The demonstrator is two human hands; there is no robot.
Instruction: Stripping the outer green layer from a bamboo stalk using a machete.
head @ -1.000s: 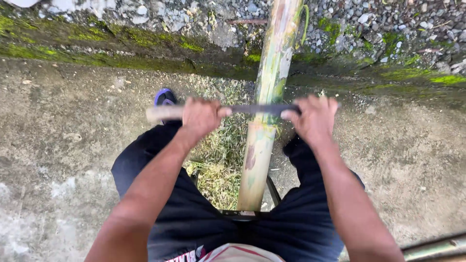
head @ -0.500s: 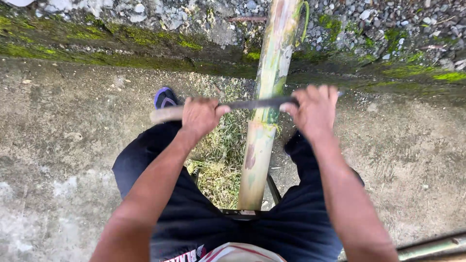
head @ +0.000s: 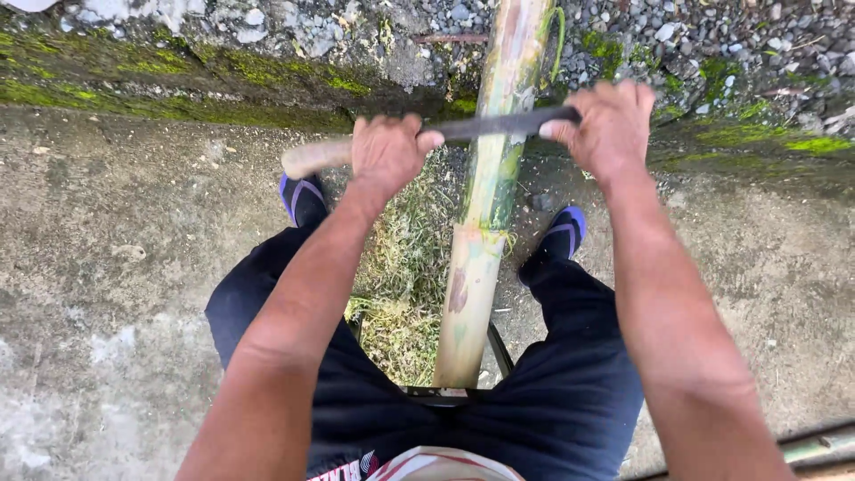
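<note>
A concrete floor (head: 107,294) fills most of the view, edged at the top by a mossy curb (head: 178,85) and gravel (head: 712,36). A long bamboo pole (head: 485,205) is laid lengthwise between the legs, from the seat out across the curb, over a heap of shavings (head: 405,267). A dark blade (head: 499,125) is laid crosswise on the pole, touching it. The blade's pale wooden handle (head: 312,158) is gripped in the closed left hand (head: 387,151), just left of the pole. The blade's far end is clasped by the right hand (head: 610,125), fingers curled over it, just right of the pole. Blue sandals (head: 298,196) are seen on both feet.
</note>
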